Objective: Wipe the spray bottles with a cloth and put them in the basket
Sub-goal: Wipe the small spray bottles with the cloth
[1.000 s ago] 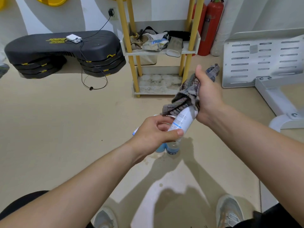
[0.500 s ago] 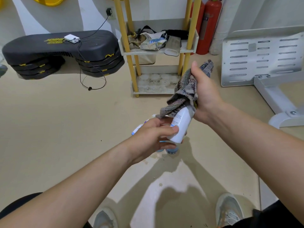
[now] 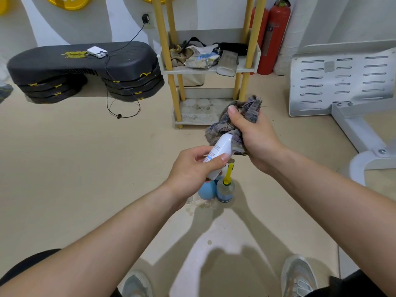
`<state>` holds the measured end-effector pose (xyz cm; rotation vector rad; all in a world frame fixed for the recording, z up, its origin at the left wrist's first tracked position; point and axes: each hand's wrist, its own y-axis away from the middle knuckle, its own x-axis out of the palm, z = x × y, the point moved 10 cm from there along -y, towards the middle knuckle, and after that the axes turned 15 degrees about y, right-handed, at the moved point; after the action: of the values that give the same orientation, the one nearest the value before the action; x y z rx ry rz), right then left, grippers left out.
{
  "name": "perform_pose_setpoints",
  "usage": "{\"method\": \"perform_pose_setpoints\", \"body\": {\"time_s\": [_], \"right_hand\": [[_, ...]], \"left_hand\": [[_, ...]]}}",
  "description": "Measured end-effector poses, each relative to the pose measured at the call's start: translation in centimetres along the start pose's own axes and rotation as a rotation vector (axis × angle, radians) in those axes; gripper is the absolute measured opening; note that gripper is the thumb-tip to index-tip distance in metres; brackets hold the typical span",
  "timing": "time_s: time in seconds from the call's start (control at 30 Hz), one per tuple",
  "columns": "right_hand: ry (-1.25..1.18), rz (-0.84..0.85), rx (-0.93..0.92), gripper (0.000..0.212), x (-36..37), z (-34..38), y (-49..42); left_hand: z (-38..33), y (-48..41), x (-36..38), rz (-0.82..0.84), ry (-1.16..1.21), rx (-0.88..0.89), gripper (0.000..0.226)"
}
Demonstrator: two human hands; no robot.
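White spray bottle [image 3: 218, 154] — gripped in left hand [image 3: 192, 168], upper end wrapped by grey cloth [image 3: 233, 127] clutched in right hand [image 3: 255, 136] — above two floor-standing bottles [image 3: 216, 189].

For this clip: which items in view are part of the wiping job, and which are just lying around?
Job: white spray bottle in left hand; cloth in right hand, over its end; blue bottle and yellow-trigger bottle on the floor.
Lying about: black step platform, shelf rack, red fire extinguisher, slotted metal panel.
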<state>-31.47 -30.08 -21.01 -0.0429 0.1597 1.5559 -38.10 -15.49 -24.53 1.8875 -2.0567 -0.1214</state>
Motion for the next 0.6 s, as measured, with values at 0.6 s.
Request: {"method": "perform_pose_setpoints", "body": {"time_s": [0.6], "right_hand": [[-0.012, 0.220, 0.022, 0.029, 1.0, 1.2, 0.8]], "left_hand": [[-2.3, 0.2, -1.4, 0.029, -0.196, 0.100, 0.016]]}}
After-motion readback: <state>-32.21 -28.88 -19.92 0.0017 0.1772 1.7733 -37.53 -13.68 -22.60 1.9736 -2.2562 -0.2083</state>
